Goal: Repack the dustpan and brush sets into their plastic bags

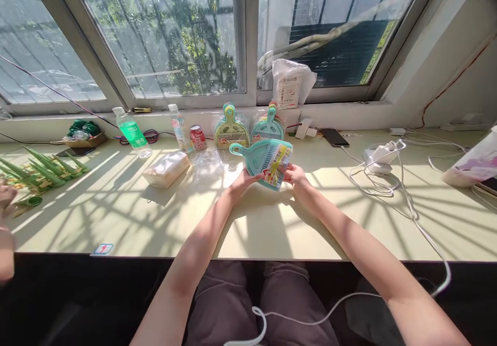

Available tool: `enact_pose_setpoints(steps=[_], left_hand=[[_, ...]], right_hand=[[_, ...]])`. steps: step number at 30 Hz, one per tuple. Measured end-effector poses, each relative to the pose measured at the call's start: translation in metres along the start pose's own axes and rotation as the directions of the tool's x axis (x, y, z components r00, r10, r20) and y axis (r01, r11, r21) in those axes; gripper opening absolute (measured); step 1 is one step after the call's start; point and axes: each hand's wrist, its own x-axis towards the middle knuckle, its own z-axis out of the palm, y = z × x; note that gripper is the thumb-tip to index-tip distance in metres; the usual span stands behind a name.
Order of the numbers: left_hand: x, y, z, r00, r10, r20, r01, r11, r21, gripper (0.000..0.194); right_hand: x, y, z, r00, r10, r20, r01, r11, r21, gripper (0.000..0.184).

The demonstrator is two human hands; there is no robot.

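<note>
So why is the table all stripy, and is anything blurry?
In the head view, sunlight through the window throws striped shadows on the table; there too, the teal dustpan looks fairly clear, the co-worker's hand at the left edge softer.

Centre: a teal plastic dustpan (254, 160) was between the left hand (248, 177) and right hand (294, 174), over the pale flat worktop (132, 227).
Behind it: a yellow-green plastic dustpan stack (230, 129) stood left of a teal plastic dustpan stack (267, 127).
Left of both stacks: a red metal can (198, 138) came first, then a clear plastic bottle (179, 131), then a green-labelled plastic bottle (133, 135).
Before the bottles: a pale boxy packet (166, 169) lay.
Behind and right of the stacks: a white plastic bag (293, 85) sat on the white sill (341, 113).
Right: a black flat phone (334, 137) lay left of a tangled white cable (413, 214).
</note>
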Motion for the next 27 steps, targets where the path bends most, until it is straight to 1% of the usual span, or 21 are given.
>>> enact_pose_setpoints(steps=[1, 2, 3, 4, 5, 6, 7, 8, 9, 10, 11, 12, 13, 15, 17, 19, 22, 23, 24, 26, 27], left_hand=[[0.002, 0.004, -0.006, 0.998, -0.017, -0.061, 0.02, 0.998, 0.051, 0.057], [0.003, 0.008, -0.012, 0.988, -0.02, -0.156, 0.036, 0.994, 0.103, 0.055], [0.003, 0.012, -0.02, 0.961, 0.0, -0.276, 0.049, 0.984, 0.17, 0.055], [0.003, 0.015, -0.028, 0.912, 0.044, -0.407, 0.069, 0.963, 0.259, 0.056], [0.003, 0.017, -0.036, 0.839, 0.104, -0.533, 0.116, 0.924, 0.364, 0.057], [0.002, 0.018, -0.045, 0.76, 0.172, -0.626, 0.194, 0.86, 0.471, 0.059], [0.0, 0.019, -0.052, 0.7, 0.229, -0.676, 0.292, 0.772, 0.564, 0.06], [-0.001, 0.019, -0.06, 0.683, 0.249, -0.687, 0.388, 0.673, 0.63, 0.059], [-0.003, 0.019, -0.066, 0.71, 0.223, -0.668, 0.455, 0.58, 0.676, 0.057], [-0.004, 0.019, -0.072, 0.76, 0.173, -0.626, 0.483, 0.495, 0.722, 0.053], [-0.006, 0.02, -0.076, 0.816, 0.119, -0.566, 0.473, 0.425, 0.772, 0.047], [-0.007, 0.02, -0.079, 0.861, 0.08, -0.503, 0.441, 0.376, 0.815, 0.041], [-0.008, 0.02, -0.08, 0.889, 0.063, -0.453, 0.406, 0.346, 0.846, 0.038], [-0.011, 0.019, -0.077, 0.925, 0.082, -0.372, 0.328, 0.322, 0.888, 0.036], [-0.011, 0.016, -0.069, 0.934, 0.12, -0.338, 0.289, 0.305, 0.907, 0.035], [-0.01, 0.014, -0.061, 0.931, 0.168, -0.323, 0.274, 0.261, 0.926, 0.035], [-0.006, 0.01, -0.056, 0.925, 0.204, -0.321, 0.279, 0.21, 0.937, 0.044], [-0.006, 0.009, -0.058, 0.924, 0.193, -0.33, 0.288, 0.215, 0.933, 0.042], [-0.005, 0.009, -0.059, 0.923, 0.174, -0.343, 0.298, 0.238, 0.924, 0.039], [-0.005, 0.007, -0.063, 0.919, 0.144, -0.368, 0.308, 0.322, 0.895, 0.035], [-0.005, 0.007, -0.064, 0.915, 0.14, -0.379, 0.308, 0.364, 0.879, 0.034]], right_hand=[[0.001, -0.001, -0.002, 1.0, -0.012, -0.018, 0.012, 1.0, 0.012, 0.019], [0.002, -0.003, -0.003, 0.999, -0.017, -0.039, 0.018, 1.0, 0.025, 0.018], [0.004, -0.004, -0.005, 0.998, -0.016, -0.063, 0.018, 0.999, 0.038, 0.016], [0.006, -0.004, -0.006, 0.996, -0.008, -0.088, 0.012, 0.999, 0.051, 0.015], [0.008, -0.004, -0.008, 0.993, 0.005, -0.114, 0.002, 0.998, 0.063, 0.014], [0.01, -0.004, -0.01, 0.99, 0.018, -0.137, -0.008, 0.997, 0.072, 0.014], [0.011, -0.004, -0.011, 0.988, 0.028, -0.155, -0.016, 0.997, 0.079, 0.015], [0.012, -0.003, -0.012, 0.986, 0.037, -0.164, -0.024, 0.996, 0.083, 0.016], [0.013, -0.003, -0.013, 0.985, 0.045, -0.166, -0.032, 0.996, 0.084, 0.016], [0.013, -0.003, -0.014, 0.985, 0.052, -0.164, -0.039, 0.996, 0.085, 0.017], [0.013, -0.003, -0.014, 0.986, 0.06, -0.156, -0.047, 0.995, 0.083, 0.017], [0.012, -0.003, -0.014, 0.987, 0.069, -0.147, -0.058, 0.995, 0.077, 0.018], [0.012, -0.004, -0.014, 0.988, 0.079, -0.134, -0.07, 0.995, 0.07, 0.018], [0.01, -0.006, -0.013, 0.989, 0.106, -0.105, -0.101, 0.993, 0.058, 0.019], [0.007, -0.007, -0.011, 0.988, 0.136, -0.074, -0.133, 0.99, 0.049, 0.02], [0.006, -0.008, -0.01, 0.986, 0.161, -0.046, -0.159, 0.987, 0.034, 0.021], [0.006, -0.007, -0.009, 0.982, 0.185, -0.033, -0.185, 0.983, -0.006, 0.023], [0.007, -0.005, -0.009, 0.982, 0.187, -0.038, -0.188, 0.982, -0.018, 0.024], [0.008, -0.004, -0.01, 0.982, 0.186, -0.039, -0.187, 0.982, -0.03, 0.024], [0.01, 0.0, -0.011, 0.984, 0.176, -0.033, -0.177, 0.983, -0.049, 0.026], [0.012, 0.003, -0.012, 0.989, 0.149, -0.018, -0.15, 0.987, -0.05, 0.027]])
